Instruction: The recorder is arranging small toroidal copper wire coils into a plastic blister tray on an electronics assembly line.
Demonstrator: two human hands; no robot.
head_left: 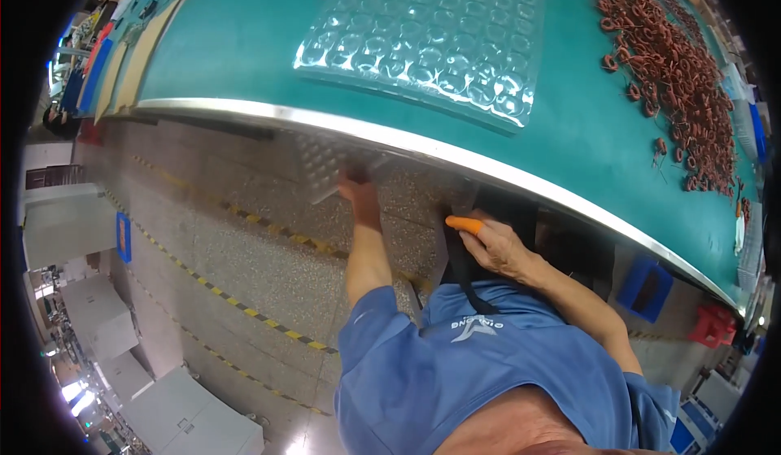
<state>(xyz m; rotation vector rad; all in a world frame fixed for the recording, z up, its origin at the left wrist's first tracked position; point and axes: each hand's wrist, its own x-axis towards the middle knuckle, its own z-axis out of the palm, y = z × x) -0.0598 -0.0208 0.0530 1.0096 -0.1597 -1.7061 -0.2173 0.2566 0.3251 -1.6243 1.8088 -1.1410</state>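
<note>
My left hand (359,188) reaches below the table's front edge, its fingers closed at the rim of a clear plastic tray (319,162) with rows of small bumps. The far part of that tray is blurred and partly covered by the table edge. Close to my lap is my right hand (506,252), apparently with nothing in it. An orange finger cover (464,225) sits on one outstretched finger, while the other fingers bend loosely. Up on the green table (236,48) lies another clear tray (423,44) with rows of round pockets that look unfilled.
A large heap of reddish-brown wire-wound rings (667,81) with wire leads spreads over the table's right side. The metal table edge (366,134) runs between my hands and the tabletop. Below it on the right are a blue bin (645,288) and a red stool-like object (713,326).
</note>
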